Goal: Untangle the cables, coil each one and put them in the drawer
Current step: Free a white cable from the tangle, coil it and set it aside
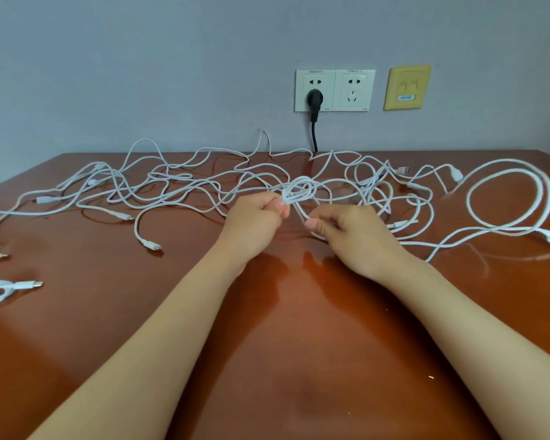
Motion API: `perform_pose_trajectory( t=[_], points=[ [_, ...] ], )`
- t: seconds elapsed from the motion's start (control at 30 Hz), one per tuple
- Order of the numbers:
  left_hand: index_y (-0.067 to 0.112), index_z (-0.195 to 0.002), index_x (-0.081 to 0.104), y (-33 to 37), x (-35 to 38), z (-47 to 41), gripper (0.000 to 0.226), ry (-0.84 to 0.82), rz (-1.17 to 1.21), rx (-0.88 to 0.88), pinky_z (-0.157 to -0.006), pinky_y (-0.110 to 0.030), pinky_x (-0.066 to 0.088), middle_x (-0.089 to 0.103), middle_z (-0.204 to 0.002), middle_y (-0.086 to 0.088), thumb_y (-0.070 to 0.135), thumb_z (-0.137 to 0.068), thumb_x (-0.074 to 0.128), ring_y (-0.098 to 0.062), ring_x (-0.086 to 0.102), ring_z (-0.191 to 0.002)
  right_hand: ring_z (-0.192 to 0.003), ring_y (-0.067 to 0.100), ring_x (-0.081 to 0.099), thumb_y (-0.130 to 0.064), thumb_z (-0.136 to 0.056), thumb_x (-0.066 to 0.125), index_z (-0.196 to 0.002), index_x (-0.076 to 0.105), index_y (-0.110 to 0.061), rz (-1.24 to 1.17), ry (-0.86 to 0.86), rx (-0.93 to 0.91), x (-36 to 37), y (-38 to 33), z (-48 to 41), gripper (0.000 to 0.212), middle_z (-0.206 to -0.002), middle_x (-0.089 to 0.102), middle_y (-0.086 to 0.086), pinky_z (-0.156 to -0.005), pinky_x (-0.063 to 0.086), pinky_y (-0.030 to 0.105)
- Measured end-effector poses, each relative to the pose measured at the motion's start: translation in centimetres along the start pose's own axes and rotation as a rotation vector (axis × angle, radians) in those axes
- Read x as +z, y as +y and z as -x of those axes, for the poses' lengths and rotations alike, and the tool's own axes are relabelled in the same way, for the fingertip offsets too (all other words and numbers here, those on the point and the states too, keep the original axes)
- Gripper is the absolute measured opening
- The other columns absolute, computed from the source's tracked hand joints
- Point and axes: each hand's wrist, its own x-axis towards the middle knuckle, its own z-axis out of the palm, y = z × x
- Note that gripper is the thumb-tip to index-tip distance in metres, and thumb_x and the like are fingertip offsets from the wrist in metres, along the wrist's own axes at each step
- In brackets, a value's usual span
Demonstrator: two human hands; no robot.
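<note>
White cables (178, 185) sprawl in a tangle across the far half of the glossy brown table (267, 360), from its left edge to its right. Just in front of the tangle's middle, the left hand (256, 222) is curled, thumb and fingers pinching a small coil (300, 191) of several turns that stands above its knuckles. A strand runs from that coil down to the right hand (353, 236), close beside, which pinches it between thumb and forefinger. A large loose loop (508, 198) lies well to the right of both hands. A black plug (314, 98) sits in the wall socket (353, 90) behind.
</note>
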Motion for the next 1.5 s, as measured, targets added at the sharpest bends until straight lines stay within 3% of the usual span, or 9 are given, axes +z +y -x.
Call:
perform_pose_trajectory(
  t=[0.37,0.53,0.67,0.8,1.0,1.1,1.27,1.37,1.5],
  points=[
    [0.01,-0.079,0.06,0.2,0.6,0.9,0.023,0.033,-0.591,0.062,-0.065,-0.028,0.03,0.053,-0.074,-0.003,0.018,-0.093,0.044,-0.023,0.046,-0.08,-0.098,0.027,0.055,-0.027,-0.098,0.042,-0.116,0.057,-0.023,0.409,-0.033,-0.303,-0.4,-1.7,0.7,0.024,-0.106,0.053,-0.001,-0.07,0.041,0.033],
    [0.024,-0.07,0.049,0.6,0.8,1.1,0.021,-0.135,-0.717,0.172,-0.067,-0.027,0.032,0.049,-0.076,0.002,0.017,-0.09,0.047,-0.021,0.046,-0.082,-0.07,0.025,0.061,-0.026,-0.079,0.061,-0.077,0.072,-0.018,0.252,0.203,-0.357,-0.4,-1.6,0.6,0.014,-0.081,0.06,0.001,-0.053,0.044,0.03],
    [0.021,-0.069,0.053,0.6,0.3,1.2,0.026,-0.304,-0.645,0.255,-0.06,-0.02,0.034,0.049,-0.064,0.006,0.015,-0.093,0.045,-0.008,0.047,-0.065,-0.072,0.006,0.05,-0.023,-0.076,0.071,-0.068,0.069,-0.031,0.014,0.2,-0.081,-1.0,-0.6,0.0,0.012,-0.078,0.059,-0.012,-0.066,0.037,0.022],
    [0.027,-0.063,0.049,0.4,0.5,1.2,0.035,-0.391,-0.5,0.3,-0.056,-0.008,0.033,0.047,-0.057,0.009,0.012,-0.094,0.045,0.006,0.046,-0.056,-0.061,0.013,0.055,-0.012,-0.068,0.079,-0.064,0.068,-0.023,-0.386,0.142,0.074,-1.6,0.3,-0.2,0.016,-0.066,0.066,0.0,-0.068,0.047,0.035],
    [0.029,-0.062,0.048,0.4,1.1,1.2,0.034,-0.284,-0.226,0.352,-0.056,-0.01,0.032,0.047,-0.058,0.009,0.019,-0.094,0.045,0.0,0.042,-0.054,-0.056,0.024,0.042,0.007,-0.076,0.067,-0.065,0.071,-0.016,-0.642,0.043,0.166,-1.7,1.2,-0.4,0.025,-0.058,0.057,0.016,-0.049,0.031,0.024],
    [0.029,-0.062,0.049,0.6,1.2,0.9,0.028,-0.172,-0.108,0.325,-0.054,-0.01,0.031,0.046,-0.055,0.011,0.028,-0.088,0.04,0.001,0.042,-0.049,-0.04,0.013,0.035,-0.001,-0.084,0.063,-0.063,0.069,-0.024,-0.623,0.048,0.15,-1.3,0.8,-0.4,0.032,-0.048,0.051,0.005,-0.038,0.026,0.018],
    [0.029,-0.065,0.051,0.5,1.4,0.7,0.038,-0.007,-0.108,0.223,-0.052,-0.013,0.031,0.045,-0.061,0.008,0.014,-0.098,0.04,-0.001,0.043,-0.051,-0.051,0.014,0.05,-0.028,-0.091,0.057,-0.059,0.061,-0.034,-0.154,0.053,0.08,-0.7,-0.3,-0.1,0.032,-0.05,0.054,-0.005,-0.055,0.038,0.029],
    [0.026,-0.071,0.05,0.1,1.3,0.3,0.032,0.067,-0.175,0.159,-0.058,-0.027,0.028,0.045,-0.065,0.008,0.017,-0.099,0.038,-0.008,0.042,-0.062,-0.092,0.031,0.056,-0.036,-0.097,0.042,-0.086,0.056,-0.021,0.264,-0.015,-0.018,0.2,-1.8,0.4,0.023,-0.089,0.065,0.008,-0.067,0.032,0.033],
    [0.019,-0.098,0.045,-0.2,1.0,0.3,0.007,0.074,-0.226,0.036,-0.061,-0.022,0.025,0.054,-0.091,-0.001,0.02,-0.1,0.039,-0.018,0.048,-0.087,-0.101,0.033,0.055,-0.032,-0.1,0.031,-0.09,0.044,-0.019,0.418,-0.023,-0.141,0.2,-2.6,0.7,0.02,-0.102,0.063,0.009,-0.069,0.03,0.033]
  ],
)
